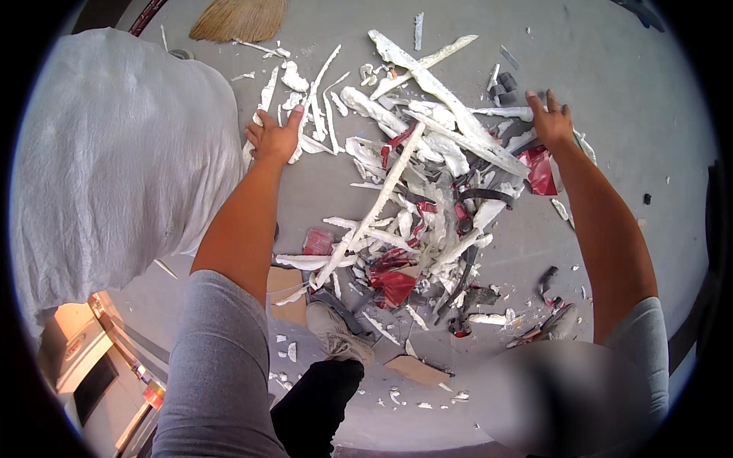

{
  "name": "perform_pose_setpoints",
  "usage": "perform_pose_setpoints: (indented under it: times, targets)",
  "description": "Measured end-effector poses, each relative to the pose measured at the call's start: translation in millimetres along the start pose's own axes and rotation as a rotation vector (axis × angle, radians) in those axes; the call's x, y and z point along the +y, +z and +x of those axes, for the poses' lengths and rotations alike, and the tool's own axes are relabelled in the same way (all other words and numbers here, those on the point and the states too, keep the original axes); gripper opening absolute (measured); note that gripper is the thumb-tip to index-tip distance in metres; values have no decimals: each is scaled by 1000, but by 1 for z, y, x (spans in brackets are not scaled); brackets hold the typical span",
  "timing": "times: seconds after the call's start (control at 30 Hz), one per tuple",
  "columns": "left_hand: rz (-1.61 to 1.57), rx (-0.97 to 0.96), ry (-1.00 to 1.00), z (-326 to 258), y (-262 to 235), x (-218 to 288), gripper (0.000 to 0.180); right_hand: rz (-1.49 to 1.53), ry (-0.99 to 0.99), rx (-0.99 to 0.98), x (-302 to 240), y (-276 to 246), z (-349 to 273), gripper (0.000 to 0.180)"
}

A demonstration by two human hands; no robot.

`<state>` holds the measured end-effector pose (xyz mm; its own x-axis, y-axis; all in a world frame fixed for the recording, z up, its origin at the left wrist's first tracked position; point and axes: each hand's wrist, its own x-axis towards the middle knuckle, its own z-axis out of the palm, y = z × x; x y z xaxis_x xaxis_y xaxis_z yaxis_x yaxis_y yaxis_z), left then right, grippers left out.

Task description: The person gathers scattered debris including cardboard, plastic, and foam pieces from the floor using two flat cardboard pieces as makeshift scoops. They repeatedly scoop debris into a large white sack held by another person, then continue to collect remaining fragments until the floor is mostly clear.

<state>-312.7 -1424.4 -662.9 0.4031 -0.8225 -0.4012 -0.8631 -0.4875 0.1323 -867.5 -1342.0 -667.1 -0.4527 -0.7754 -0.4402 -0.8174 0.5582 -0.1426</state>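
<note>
A big white woven sack sits at my left. My left hand grips a white plaster strip at the debris pile's near-left edge. Across the pile, my right hand presses down, fingers spread, on broken white pieces beside a red scrap.

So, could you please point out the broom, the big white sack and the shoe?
broom (238, 18), head view, on the straw bristles.
big white sack (114, 160), head view, middle of its cloth side.
shoe (336, 332), head view, on its grey upper.
</note>
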Motion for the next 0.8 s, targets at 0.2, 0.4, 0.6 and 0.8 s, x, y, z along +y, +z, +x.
perform_pose_setpoints:
  times: [0.2, 0.4, 0.6, 0.8]
  targets:
    - [-81, 56, 255, -107, 49, -34, 102, 168, -11, 1, -143, 76, -198, 84]
    - [-109, -142, 664, -256, 57, -40, 79, 219, -272, -50, -80, 85, -315, 58]
    - [-416, -321, 861, -332, 29, -10, 54, 147, -287, 373, -61, 4, -86, 65]
    - [-614, 136, 630, -170, -30, 19, 43, -108, -243, -45, -160, -11, -30, 79]
